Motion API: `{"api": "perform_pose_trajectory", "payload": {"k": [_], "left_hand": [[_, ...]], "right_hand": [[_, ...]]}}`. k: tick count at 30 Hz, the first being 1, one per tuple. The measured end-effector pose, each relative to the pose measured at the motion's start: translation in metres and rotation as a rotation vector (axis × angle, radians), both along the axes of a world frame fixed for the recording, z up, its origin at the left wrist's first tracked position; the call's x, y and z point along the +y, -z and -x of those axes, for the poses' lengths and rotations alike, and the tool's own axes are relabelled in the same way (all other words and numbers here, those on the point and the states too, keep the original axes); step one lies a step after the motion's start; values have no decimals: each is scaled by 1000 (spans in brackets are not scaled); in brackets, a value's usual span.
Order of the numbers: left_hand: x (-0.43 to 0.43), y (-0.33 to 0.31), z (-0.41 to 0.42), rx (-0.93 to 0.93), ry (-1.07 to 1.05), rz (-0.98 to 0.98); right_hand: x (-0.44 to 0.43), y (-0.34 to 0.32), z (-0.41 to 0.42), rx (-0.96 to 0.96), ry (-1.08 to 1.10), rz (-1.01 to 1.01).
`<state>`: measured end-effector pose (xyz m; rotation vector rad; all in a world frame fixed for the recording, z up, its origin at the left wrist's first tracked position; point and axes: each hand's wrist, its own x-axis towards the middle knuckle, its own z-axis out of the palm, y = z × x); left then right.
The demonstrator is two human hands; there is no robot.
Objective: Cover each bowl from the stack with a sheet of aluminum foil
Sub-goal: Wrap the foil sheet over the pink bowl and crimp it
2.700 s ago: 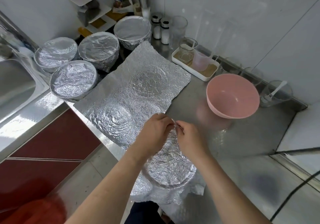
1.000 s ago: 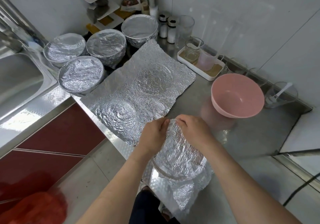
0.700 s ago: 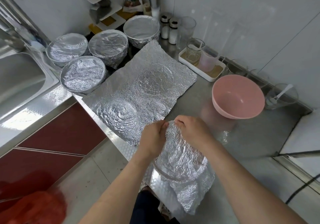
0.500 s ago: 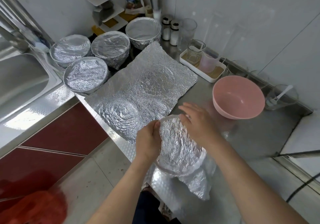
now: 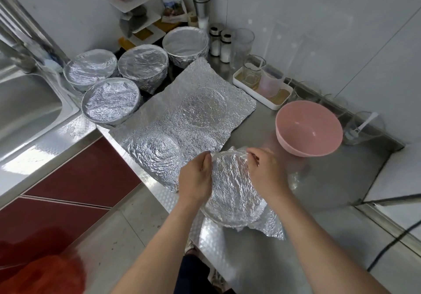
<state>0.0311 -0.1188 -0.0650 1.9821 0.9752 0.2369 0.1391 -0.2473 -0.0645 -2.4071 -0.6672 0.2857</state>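
A bowl under crumpled aluminum foil (image 5: 232, 186) stands near the counter's front edge. My left hand (image 5: 196, 177) grips its left rim through the foil. On the right rim my right hand (image 5: 266, 173) curls over the foil and presses it down. Loose foil hangs off the near right side. A large flat foil sheet (image 5: 182, 120) with round imprints lies behind. An uncovered pink bowl (image 5: 308, 132) sits to the right. Several foil-covered bowls stand at the back left, the nearest one (image 5: 111, 102) by the sink.
A steel sink (image 5: 27, 104) is at far left. A white tray (image 5: 262, 88) with glass cups, salt shakers (image 5: 219, 42) and a glass with a spoon (image 5: 362, 129) line the back wall. A black cable (image 5: 387, 248) runs at the right.
Both hands lifted the foil's far edge, pulled it over the bowl, then moved apart to the left and right rim. The foil now lies tight across the top.
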Motion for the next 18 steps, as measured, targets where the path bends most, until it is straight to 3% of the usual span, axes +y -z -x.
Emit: {"api": "perform_pose_trajectory", "payload": {"k": [11,18], "left_hand": [[-7,10,9,3,-30,-60],[-5,2,-3,-6,119,-109]], "right_hand": [[11,6,-2,-6,10,61],[9,4,-6,4,-48,96]]}}
